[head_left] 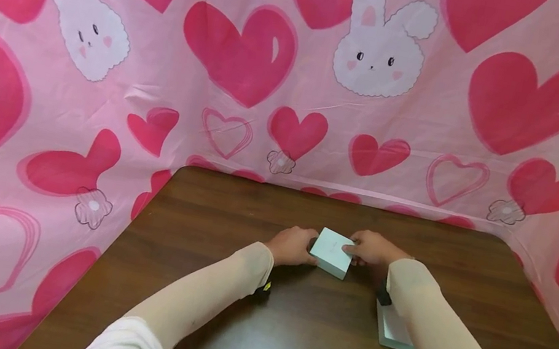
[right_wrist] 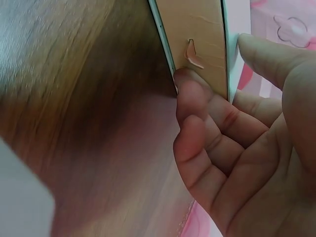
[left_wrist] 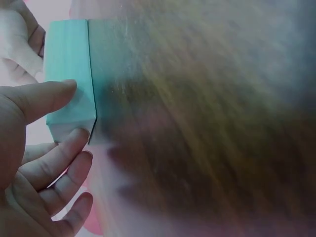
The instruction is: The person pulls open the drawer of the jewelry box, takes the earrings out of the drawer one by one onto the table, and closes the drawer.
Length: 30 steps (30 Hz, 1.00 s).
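Note:
A small mint-coloured box [head_left: 332, 248] sits between the two hands over the far middle of the table. My left hand [head_left: 294, 246] grips its left end; in the left wrist view the thumb lies on the mint side [left_wrist: 69, 54] and a finger is at the box's end. My right hand [head_left: 374, 249] holds the right end, thumb on the pale top and fingers curled against the side. That side shows a beige panel [right_wrist: 197, 29] with a small curved tab [right_wrist: 192, 55], between mint edges.
A pale, mint-edged box part [head_left: 397, 332] lies on the brown wooden table [head_left: 272, 342], partly hidden under the right forearm. Pink cloth [head_left: 316, 93] with hearts and rabbits hangs behind and beside the table.

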Motion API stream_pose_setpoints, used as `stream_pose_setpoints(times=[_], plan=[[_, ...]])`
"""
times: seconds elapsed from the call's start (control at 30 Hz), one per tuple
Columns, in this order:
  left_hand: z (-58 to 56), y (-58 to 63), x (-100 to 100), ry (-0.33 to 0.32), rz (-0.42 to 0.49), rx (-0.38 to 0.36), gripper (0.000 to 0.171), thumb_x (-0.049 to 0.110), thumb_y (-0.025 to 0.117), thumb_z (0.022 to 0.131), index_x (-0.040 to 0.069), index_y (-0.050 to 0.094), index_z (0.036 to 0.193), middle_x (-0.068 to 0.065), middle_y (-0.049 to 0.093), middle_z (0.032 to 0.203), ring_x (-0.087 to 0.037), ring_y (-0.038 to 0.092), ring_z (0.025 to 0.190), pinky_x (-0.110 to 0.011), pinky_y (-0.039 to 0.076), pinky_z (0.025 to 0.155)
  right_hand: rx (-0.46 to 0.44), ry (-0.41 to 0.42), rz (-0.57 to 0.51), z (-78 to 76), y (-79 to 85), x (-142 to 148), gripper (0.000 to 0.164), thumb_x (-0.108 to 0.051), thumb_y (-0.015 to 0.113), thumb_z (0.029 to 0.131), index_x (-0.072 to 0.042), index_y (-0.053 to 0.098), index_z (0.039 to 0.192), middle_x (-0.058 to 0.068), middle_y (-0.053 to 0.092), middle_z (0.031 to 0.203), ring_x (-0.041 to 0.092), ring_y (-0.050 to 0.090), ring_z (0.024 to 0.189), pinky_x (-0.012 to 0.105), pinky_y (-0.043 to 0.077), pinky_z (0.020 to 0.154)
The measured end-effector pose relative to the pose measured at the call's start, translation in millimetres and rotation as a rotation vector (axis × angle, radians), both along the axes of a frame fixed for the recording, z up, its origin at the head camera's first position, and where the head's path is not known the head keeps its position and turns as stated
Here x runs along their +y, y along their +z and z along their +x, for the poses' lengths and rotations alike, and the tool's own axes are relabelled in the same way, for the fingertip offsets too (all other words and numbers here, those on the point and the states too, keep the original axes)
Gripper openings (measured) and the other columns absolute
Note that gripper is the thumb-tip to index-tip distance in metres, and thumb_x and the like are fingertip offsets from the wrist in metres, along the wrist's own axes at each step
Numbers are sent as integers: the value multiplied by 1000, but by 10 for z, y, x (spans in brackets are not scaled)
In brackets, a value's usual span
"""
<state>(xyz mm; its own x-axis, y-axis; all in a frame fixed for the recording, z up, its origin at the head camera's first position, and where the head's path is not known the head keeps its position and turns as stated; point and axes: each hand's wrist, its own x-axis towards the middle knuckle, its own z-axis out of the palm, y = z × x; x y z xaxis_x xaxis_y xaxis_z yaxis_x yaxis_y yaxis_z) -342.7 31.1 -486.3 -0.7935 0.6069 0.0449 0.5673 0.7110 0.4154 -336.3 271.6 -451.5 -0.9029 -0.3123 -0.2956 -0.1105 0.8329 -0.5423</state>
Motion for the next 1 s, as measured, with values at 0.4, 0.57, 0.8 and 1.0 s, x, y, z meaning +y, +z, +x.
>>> stream_pose_setpoints(times=[0.4, 0.57, 0.8, 1.0], plan=[[69, 15, -218, 17, 23, -66, 57, 39, 81, 78, 13, 60, 124, 10, 60, 83, -8, 56, 72, -28, 47, 68, -15, 18, 7, 35, 1, -174, 36, -31, 63, 95, -1, 62, 115, 5, 63, 78, 19, 58, 70, 33, 49, 68], [95, 17, -301, 28, 10, -99, 59, 40, 81, 78, 13, 59, 125, 10, 60, 79, -9, 57, 70, -27, 47, 66, -8, 38, 8, 85, 20, -263, 34, -30, 63, 96, -1, 62, 114, 4, 62, 78, 19, 58, 69, 33, 49, 67], [158, 33, -418, 41, 34, -156, 59, 38, 83, 77, 12, 57, 122, 8, 60, 81, -11, 57, 70, -27, 48, 65, 13, 65, -14, 117, -16, -361, 27, -28, 64, 96, -4, 64, 108, 3, 63, 75, 18, 58, 67, 32, 49, 64], [229, 41, -539, 47, 45, -163, 58, 38, 84, 76, 11, 56, 119, 7, 60, 84, -10, 57, 71, -28, 48, 65, 6, 83, -22, 127, -37, -442, 31, -31, 63, 96, -5, 64, 111, 1, 64, 76, 18, 59, 68, 33, 49, 65]])
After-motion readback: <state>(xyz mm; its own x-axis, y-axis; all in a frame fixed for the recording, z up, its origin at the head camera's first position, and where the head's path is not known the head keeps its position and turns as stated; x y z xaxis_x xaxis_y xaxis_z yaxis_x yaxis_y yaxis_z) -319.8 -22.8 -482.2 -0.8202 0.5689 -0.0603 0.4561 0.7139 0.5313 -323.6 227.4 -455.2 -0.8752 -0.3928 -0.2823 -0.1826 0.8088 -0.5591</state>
